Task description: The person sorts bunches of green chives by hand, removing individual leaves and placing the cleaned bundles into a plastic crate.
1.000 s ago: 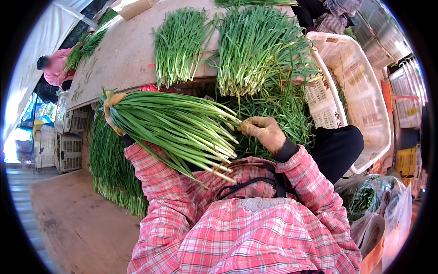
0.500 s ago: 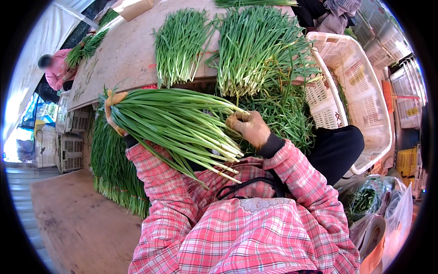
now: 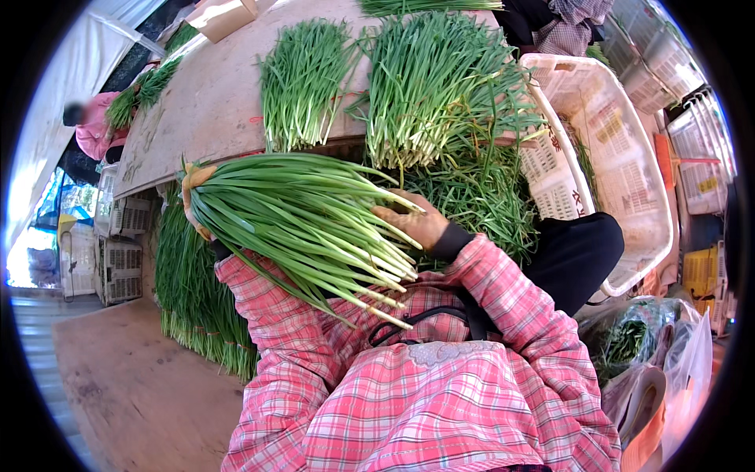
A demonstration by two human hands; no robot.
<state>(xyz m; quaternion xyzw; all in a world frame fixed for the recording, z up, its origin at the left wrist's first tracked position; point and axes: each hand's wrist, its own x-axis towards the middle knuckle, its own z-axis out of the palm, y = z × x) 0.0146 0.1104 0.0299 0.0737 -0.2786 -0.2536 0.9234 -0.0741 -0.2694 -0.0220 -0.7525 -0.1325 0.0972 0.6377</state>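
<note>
Left arm bent, plaid sleeve running up and to the left; left hand (image 3: 188, 198) curled round the leafy end of a bunch of green stalks (image 3: 307, 216), gripping it, palm hidden behind the leaves. Right forearm slants inward from the right, dark cuff at the wrist; right hand (image 3: 422, 226) at the pale stalk ends, fingers bent and reaching in among them. Fingertips partly covered, so cannot tell whether they pinch a stalk or only touch

Bunch spans the gap between the hands: leaves gathered at the left, pale ends fanned out to the right and downward, some sticking out below the right hand. It is held above the lap, over the left forearm, on the near side of the tabletop (image 3: 204, 102)

Around: a smaller pile of stalks (image 3: 303, 86) and a larger pile (image 3: 432, 82) on the tabletop, beyond the bunch; loose greens (image 3: 484, 193) heaped just past the right hand; white crate (image 3: 629, 169) farther right
</note>
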